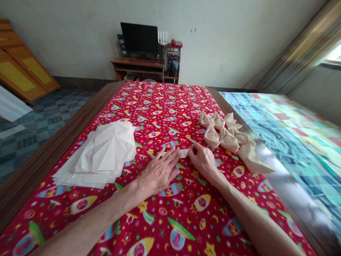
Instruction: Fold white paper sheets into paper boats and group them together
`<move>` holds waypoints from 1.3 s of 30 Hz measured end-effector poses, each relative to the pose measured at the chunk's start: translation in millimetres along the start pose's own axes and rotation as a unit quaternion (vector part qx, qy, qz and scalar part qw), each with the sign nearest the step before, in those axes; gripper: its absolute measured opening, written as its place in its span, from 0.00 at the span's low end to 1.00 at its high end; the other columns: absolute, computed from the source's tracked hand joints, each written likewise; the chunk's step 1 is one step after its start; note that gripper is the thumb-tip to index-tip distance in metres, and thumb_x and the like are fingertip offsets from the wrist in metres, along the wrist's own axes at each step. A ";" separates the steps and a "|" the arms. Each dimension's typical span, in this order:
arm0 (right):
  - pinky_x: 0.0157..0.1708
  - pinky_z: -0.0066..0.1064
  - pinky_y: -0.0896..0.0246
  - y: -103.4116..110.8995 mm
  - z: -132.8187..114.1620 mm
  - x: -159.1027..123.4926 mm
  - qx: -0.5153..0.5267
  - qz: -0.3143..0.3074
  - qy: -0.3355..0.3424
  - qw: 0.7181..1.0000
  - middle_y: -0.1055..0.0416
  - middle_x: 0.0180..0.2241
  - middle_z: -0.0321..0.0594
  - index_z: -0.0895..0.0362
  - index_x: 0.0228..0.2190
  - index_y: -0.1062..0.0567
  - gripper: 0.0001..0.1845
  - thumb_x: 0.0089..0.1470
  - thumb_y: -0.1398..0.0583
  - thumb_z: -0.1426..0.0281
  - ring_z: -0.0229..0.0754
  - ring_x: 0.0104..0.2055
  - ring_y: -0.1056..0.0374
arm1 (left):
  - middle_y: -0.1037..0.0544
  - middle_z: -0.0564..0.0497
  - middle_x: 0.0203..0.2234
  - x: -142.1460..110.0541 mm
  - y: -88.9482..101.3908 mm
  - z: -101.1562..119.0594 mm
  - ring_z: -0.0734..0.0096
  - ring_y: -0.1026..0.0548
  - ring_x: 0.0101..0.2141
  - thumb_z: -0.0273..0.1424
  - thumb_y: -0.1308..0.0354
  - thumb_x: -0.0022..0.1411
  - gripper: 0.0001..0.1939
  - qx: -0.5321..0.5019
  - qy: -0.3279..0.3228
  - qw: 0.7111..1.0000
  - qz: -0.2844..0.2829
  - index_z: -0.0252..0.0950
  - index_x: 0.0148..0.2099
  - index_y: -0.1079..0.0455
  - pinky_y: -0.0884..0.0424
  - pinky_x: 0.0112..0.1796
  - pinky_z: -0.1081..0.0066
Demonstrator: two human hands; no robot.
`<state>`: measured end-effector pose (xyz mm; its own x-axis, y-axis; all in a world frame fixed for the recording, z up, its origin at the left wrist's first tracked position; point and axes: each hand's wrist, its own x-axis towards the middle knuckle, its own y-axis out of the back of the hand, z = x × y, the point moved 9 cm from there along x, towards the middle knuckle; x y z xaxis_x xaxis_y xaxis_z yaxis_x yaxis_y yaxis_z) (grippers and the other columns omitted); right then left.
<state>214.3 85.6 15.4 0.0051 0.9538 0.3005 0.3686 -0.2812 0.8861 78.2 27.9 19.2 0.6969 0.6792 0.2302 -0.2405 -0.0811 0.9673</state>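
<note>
A narrow folded strip of white paper point(183, 153) lies on the red patterned cloth, between my two hands. My left hand point(161, 170) rests flat over the strip's left part, its fingers stretched out and pressing on it. At the strip's right end my right hand point(203, 158) is closed, thumb and fingers pinching the paper. To the left lies a loose stack of white paper sheets point(114, 145), the top one creased in lines from its middle. Several folded paper boats point(229, 138) stand in a group to the right, beyond my right hand.
The red cloth point(170, 103) covers a long dark wooden table point(80, 119). A bed point(293, 142) with a checked cover adjoins on the right. Past the far edge stand a monitor point(140, 39) and a desk point(138, 64). A wooden cabinet point(23, 64) is at the far left.
</note>
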 end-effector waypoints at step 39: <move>0.43 0.37 0.40 15.9 -42.5 -21.6 -0.018 0.000 0.236 0.972 0.25 0.38 0.45 0.57 0.37 0.26 0.10 0.60 0.45 0.66 0.44 0.41 0.31 | 0.21 0.47 0.37 -5.8 23.3 -54.0 0.66 0.26 0.40 0.29 0.50 0.66 0.12 -0.086 0.071 0.986 0.123 0.35 0.39 0.24 0.31 0.45 0.66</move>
<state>180.5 56.1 38.0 -0.4247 0.8012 0.4216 0.3352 -0.2934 0.8953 32.0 61.5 34.6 0.5044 0.7511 0.4259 -0.5097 -0.1391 0.8490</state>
